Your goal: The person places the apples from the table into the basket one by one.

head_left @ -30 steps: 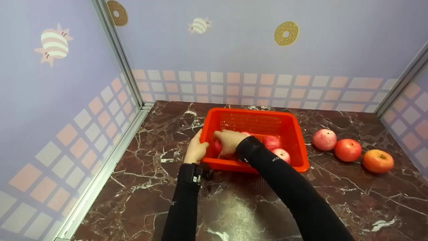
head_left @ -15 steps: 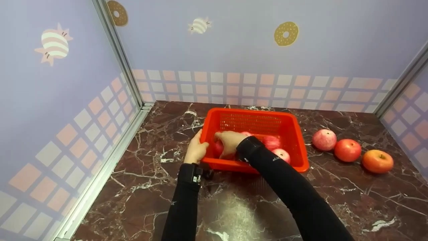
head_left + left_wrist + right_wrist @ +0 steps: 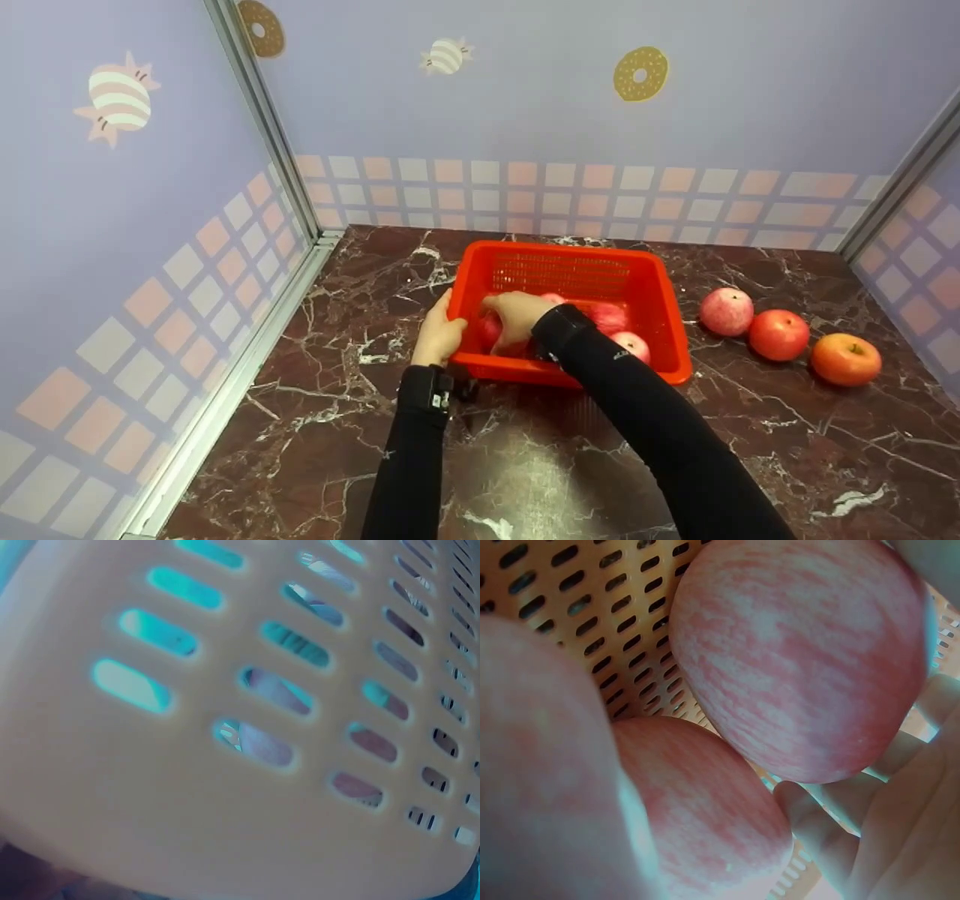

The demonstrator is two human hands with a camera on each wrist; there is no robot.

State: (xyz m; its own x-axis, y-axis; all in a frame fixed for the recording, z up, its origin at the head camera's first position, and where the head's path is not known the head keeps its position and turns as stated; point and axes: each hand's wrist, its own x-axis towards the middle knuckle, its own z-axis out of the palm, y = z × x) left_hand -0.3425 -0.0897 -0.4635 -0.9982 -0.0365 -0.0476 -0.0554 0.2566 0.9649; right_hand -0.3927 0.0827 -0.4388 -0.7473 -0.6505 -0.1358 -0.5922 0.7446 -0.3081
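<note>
A red plastic basket [image 3: 660, 315] with slotted walls stands on the marble-patterned table. My left hand [image 3: 439, 334] grips the basket's left rim, thumb at the inner side. The left wrist view is filled by the slotted basket wall [image 3: 187, 795]. Inside the basket, at its left end, my right hand [image 3: 517, 319] holds a red-streaked apple [image 3: 802, 660], its fingers [image 3: 817, 829] around one side. Another apple [image 3: 705, 810] lies close by in the right wrist view, and a blurred one [image 3: 547, 765] is at the left. The right arm partly covers the basket's front.
More apples lie in the basket, including a pale pink one [image 3: 631, 346] and a red one [image 3: 609, 319]. Right of the basket, a pink apple [image 3: 727, 312], a red apple [image 3: 779, 335] and an orange-yellow apple [image 3: 845, 360] form a row. Patterned walls [image 3: 525, 105] enclose the table's back and sides.
</note>
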